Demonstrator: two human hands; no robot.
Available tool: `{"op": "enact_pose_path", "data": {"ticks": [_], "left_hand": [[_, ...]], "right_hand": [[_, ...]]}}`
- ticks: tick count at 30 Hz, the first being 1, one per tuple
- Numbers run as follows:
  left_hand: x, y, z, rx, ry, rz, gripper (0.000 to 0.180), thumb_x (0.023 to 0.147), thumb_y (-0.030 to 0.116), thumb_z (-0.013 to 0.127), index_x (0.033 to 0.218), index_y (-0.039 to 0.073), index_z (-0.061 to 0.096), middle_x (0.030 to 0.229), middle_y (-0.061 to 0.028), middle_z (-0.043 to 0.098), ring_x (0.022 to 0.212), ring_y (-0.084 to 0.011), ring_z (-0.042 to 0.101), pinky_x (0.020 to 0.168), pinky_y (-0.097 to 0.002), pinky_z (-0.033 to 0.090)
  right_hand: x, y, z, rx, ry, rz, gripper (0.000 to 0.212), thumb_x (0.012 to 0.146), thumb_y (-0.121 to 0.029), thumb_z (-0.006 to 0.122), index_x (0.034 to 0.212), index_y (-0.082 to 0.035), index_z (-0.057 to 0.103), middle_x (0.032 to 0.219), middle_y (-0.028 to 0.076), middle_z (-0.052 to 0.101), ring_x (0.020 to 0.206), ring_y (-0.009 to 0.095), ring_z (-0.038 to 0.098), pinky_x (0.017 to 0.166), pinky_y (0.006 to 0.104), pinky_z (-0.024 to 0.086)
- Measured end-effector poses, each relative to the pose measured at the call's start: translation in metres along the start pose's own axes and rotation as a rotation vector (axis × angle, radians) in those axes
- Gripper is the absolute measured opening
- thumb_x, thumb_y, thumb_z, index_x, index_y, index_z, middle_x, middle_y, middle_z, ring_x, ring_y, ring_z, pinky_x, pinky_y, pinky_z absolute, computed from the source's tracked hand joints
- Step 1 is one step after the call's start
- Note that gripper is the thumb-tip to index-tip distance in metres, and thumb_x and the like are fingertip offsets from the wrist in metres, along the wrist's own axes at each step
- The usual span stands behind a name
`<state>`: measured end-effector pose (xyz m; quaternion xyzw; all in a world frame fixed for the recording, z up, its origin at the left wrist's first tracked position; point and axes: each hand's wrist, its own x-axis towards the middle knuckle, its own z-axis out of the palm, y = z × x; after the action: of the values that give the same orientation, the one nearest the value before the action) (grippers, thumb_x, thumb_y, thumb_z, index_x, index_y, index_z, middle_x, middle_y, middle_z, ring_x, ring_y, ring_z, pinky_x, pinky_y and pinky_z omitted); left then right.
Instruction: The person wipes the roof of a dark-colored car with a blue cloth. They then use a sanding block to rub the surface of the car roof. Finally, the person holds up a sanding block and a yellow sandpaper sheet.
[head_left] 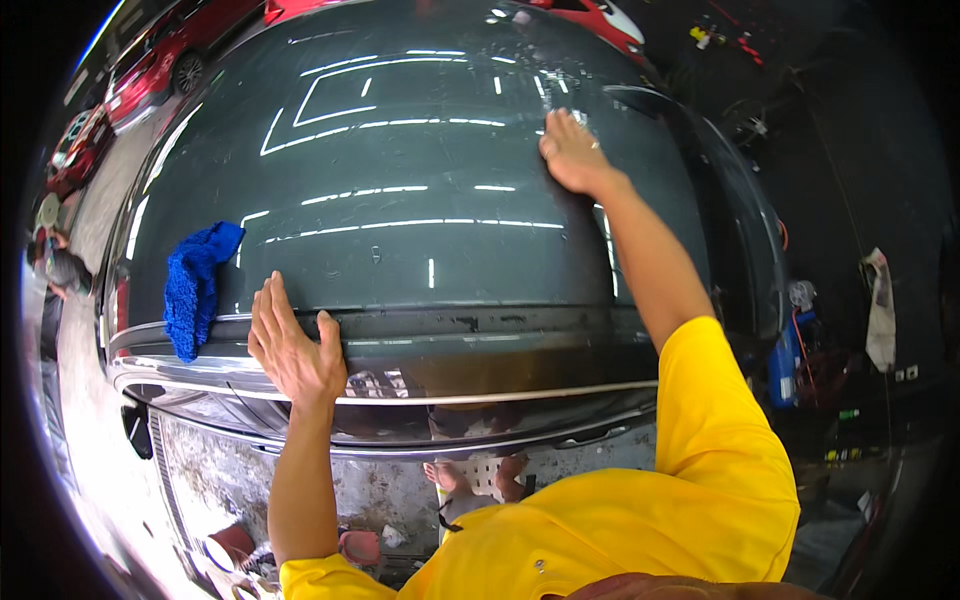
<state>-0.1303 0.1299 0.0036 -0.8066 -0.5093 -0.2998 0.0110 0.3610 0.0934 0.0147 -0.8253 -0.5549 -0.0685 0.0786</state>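
Note:
A dark grey-green car roof [400, 200] stretches out in front of me, glossy, with bright reflections of ceiling lights. My right hand [575, 155] lies flat on its far right part, fingers stretched forward. Whether anything is under that palm is hidden. Small wet-looking spots [550, 85] glint on the roof just beyond the fingertips. My left hand [298, 345] rests at the near edge of the roof, across the dark roof trim [480, 322], with its thumb apart and nothing in it. To its left, a crumpled blue microfibre cloth [195, 285] hangs over the roof's edge.
My feet are on a light perforated platform [482, 477] beside the car. On the floor are a pinkish container [360, 547] and a reddish bucket [230, 547]. A blue cylinder [783, 370] stands at right. Red cars [150, 70] and another person [65, 265] are at left.

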Motion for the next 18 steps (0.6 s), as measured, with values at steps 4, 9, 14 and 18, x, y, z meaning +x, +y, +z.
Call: {"op": "enact_pose_path", "data": {"ticks": [4,9,14,18], "left_hand": [[-0.002,0.003,0.003,0.026,0.028,0.015,0.075,0.093,0.032,0.061,0.159,0.006,0.038,0.156,-0.0157,0.048,0.147,-0.0350,0.040,0.119,-0.0512,0.028],[-0.008,0.009,-0.003,-0.034,0.024,-0.009,0.079,0.094,0.033,0.060,0.159,-0.001,0.031,0.154,-0.0174,0.050,0.147,-0.0348,0.040,0.120,-0.0510,0.027],[-0.015,0.002,-0.006,-0.055,0.069,-0.015,0.080,0.094,0.033,0.060,0.160,-0.001,0.030,0.152,-0.0196,0.051,0.146,-0.0347,0.041,0.119,-0.0514,0.029],[-0.015,0.011,-0.012,-0.085,0.051,0.002,0.079,0.096,0.034,0.060,0.161,0.001,0.030,0.152,-0.0209,0.051,0.146,-0.0340,0.041,0.119,-0.0518,0.029]], "right_hand": [[-0.110,-0.042,-0.025,0.029,-0.093,0.065,0.068,0.110,-0.040,0.023,0.164,0.003,0.020,0.171,0.025,0.019,0.160,0.039,0.015,0.130,0.0495,0.014],[-0.215,-0.072,-0.042,0.045,-0.116,0.048,0.068,0.111,-0.038,0.027,0.164,0.003,0.018,0.172,0.025,0.016,0.161,0.039,0.012,0.131,0.0484,0.012],[-0.232,-0.079,-0.046,0.034,-0.157,0.040,0.068,0.111,-0.039,0.028,0.165,0.002,0.017,0.173,0.024,0.014,0.162,0.037,0.010,0.131,0.0477,0.010],[-0.157,-0.045,-0.040,0.079,-0.154,0.166,0.069,0.111,-0.040,0.024,0.165,0.001,0.018,0.174,0.022,0.014,0.162,0.036,0.010,0.131,0.0475,0.011]]}}
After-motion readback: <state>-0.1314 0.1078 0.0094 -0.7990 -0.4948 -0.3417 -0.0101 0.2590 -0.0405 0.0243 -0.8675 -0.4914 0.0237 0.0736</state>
